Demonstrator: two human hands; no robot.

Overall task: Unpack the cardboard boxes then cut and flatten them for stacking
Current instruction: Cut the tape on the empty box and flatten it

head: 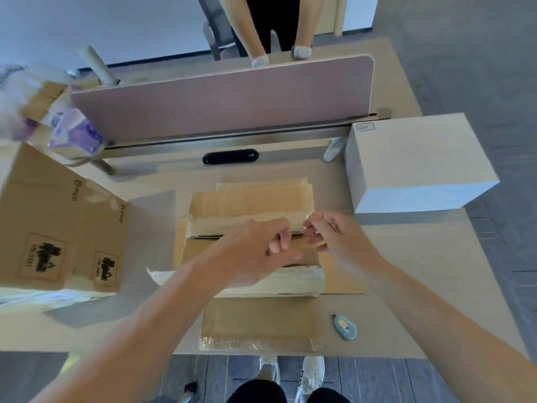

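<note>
left: brown box [58, 228] blocks | right: white box [418, 167] blocks | back: divider [220, 94] | free: desk [421, 271] front-right

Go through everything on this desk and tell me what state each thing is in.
Middle cardboard box: flaps spread out, tape on.
PICO box: standing, not flattened.
White box: closed.
Cutter: lying on desk, unheld.
Left hand: fingers curled at the box; grip unclear.
Right hand: fingers curled; grip unclear.
</note>
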